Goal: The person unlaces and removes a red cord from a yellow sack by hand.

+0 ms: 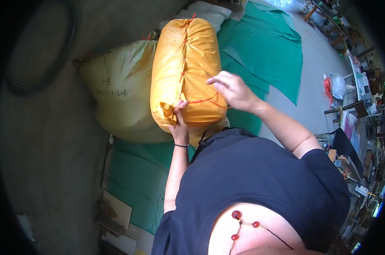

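A stuffed orange woven sack (201,55) stands in front of me, its gathered top seam laced with red string along its length. My left hand (180,125) is closed on the bunched corner of the sack at the near end of the seam. Red string (201,101) runs from that corner across the sack toward my right hand (235,90), with a loose loop below it. My right hand is raised just over the sack's right side, its fingers curled in around the string. Whether a needle is in those fingers is too small to tell.
A larger yellowish sack (124,93) with black handwriting leans by the wall on the left. Green sheeting (260,46) covers part of the floor. Boards (118,210) lie at the lower left. Cluttered benches and a chair (349,111) line the right side.
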A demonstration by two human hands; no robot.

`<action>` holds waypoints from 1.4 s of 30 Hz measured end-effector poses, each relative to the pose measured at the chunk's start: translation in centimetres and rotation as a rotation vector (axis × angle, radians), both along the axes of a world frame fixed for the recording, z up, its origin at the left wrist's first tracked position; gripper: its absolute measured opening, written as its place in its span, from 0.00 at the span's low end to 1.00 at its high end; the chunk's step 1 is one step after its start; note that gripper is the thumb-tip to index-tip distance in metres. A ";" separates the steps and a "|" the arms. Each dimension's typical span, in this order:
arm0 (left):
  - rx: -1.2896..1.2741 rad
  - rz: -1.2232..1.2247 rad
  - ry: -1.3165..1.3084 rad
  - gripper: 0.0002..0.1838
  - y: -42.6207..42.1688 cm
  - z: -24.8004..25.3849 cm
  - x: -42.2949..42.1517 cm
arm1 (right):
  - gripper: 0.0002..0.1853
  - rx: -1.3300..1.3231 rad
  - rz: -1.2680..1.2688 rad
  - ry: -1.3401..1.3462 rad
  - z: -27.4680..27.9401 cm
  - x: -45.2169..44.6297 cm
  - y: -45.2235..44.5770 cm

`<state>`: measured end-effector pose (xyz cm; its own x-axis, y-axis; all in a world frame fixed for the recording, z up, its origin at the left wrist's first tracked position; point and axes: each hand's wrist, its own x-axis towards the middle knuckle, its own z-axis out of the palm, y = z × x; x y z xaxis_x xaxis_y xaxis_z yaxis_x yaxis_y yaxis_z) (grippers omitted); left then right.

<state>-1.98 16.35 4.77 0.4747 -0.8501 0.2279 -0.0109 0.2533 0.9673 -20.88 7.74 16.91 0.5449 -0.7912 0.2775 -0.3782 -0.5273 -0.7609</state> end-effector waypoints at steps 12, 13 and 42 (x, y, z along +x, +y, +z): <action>0.343 -0.102 0.463 0.12 -3.0 0.1 1.7 | 0.12 0.261 -0.036 -0.109 -7.7 1.6 -1.1; 0.325 -0.117 0.470 0.13 -2.8 0.0 1.8 | 0.15 0.279 -0.017 -0.133 -8.2 2.3 -1.2; 0.154 -0.034 0.468 0.18 -0.3 -1.1 0.1 | 0.09 -0.337 0.117 0.310 -2.4 -0.2 -10.8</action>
